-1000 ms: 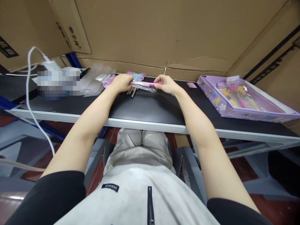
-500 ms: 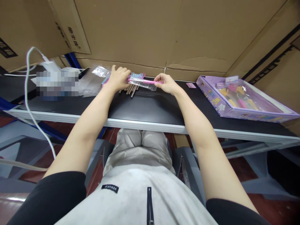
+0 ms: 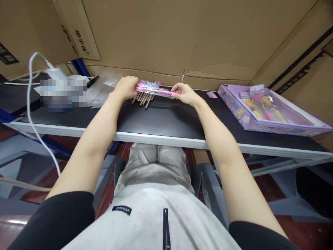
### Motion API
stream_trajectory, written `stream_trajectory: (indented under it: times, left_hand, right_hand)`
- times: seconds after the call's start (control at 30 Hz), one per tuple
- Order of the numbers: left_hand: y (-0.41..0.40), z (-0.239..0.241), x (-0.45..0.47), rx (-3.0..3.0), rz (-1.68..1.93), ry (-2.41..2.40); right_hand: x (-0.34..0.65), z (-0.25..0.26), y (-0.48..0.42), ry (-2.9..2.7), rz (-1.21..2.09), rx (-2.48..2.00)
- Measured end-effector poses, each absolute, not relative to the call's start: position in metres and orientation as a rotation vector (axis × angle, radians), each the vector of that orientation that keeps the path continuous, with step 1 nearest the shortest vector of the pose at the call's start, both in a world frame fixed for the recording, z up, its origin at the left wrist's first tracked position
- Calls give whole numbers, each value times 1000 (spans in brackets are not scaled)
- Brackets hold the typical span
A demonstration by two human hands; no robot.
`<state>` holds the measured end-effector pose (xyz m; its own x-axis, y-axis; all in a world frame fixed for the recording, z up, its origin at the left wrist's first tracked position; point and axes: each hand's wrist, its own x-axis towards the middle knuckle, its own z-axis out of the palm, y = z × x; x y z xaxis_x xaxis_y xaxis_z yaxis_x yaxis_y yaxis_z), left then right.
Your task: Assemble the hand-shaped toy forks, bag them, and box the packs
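A slim pink stick (image 3: 164,92) in a clear plastic sleeve stretches crosswise between my hands above the black table. My left hand (image 3: 127,86) closes around its left end, the fingers partly hidden from view. At the other end, my right hand (image 3: 184,93) pinches the pink tip between thumb and fingers. Just behind the stick is a row of pink and blue curved prongs (image 3: 151,83); whether they touch it I cannot tell. Several brown metallic tubes (image 3: 144,99) lie side by side beneath, their ends pointing toward me.
Clear plastic bags (image 3: 100,93) lie left of my left hand, beside a white cable (image 3: 30,90) and a blurred-out item. On the right sits an open purple box (image 3: 240,113) with hand-shaped toys. A small pink packet (image 3: 212,94) lies near it. Cardboard (image 3: 156,38) walls the back.
My left hand has shifted slightly left and down, and more of the pink piece and prongs shows beside it. My right hand has barely moved and still pinches the tip.
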<state>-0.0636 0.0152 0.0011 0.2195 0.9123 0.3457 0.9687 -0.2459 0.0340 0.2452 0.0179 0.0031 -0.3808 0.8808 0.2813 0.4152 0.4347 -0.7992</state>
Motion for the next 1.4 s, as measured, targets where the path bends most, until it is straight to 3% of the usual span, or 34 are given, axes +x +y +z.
stream_trajectory:
  times: [1.4]
  left_hand:
    - [12, 1, -65, -2341, -390, -1871]
  right_hand:
    - [274, 10, 32, -1803, 987, -1083]
